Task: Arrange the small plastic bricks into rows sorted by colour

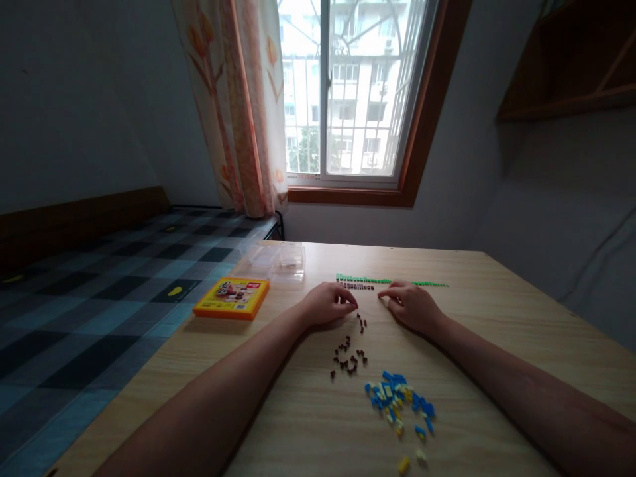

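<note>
While beside the brown row (356, 286), fingers (349, 303) half-curled.

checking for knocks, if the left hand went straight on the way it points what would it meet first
Probably the short row of dark bricks just beyond the left hand, with the long green row right behind it; depth is hard to judge here.

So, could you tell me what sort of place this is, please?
Most likely a bedroom in a flat. A bed with a checked cover stands right beside the wooden table, a floral curtain hangs at the window, and apartment blocks show outside it.
</note>
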### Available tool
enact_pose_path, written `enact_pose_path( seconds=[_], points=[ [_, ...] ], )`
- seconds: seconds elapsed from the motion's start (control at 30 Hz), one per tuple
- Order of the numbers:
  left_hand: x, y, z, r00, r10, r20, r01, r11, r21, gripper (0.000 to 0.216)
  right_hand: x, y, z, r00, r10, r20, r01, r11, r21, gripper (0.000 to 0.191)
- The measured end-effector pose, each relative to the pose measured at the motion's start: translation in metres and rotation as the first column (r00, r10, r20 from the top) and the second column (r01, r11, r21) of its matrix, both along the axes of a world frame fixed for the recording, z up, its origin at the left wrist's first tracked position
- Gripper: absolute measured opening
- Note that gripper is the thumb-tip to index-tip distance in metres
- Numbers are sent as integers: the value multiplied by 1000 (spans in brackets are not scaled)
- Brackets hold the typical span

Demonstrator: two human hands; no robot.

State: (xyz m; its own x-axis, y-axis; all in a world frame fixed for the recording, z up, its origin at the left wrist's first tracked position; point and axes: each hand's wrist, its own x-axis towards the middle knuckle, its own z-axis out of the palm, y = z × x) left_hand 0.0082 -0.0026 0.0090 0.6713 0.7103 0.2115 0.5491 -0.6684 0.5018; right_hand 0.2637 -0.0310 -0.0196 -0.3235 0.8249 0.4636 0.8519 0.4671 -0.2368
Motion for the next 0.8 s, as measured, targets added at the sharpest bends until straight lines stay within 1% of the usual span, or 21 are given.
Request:
enact_pose_path(
  seconds=[0.1,0.17,0.4,0.57,0.8],
  points=[
    [1,-2,-2,999,13,-29,-11,998,56,22,12,9,-3,995,-98,26,98,995,-15,32],
    [2,-3,-4,999,25,-30,-22,996,85,21,16,12,-5,991,-131,36,131,991,-19,32],
    [3,-4,-4,997,80,11,-81,993,82,27,5,15,-7,987,-141,78,146,988,-54,34],
    [2,-2,-6,996,77,45,-81,994,79,28,6,17,-8,984,-165,60,170,983,-76,41],
    [2,-2,-6,995,85,46,-88,993,76,28,4,18,-6,977,-184,104,196,973,-120,37]
  ],
)
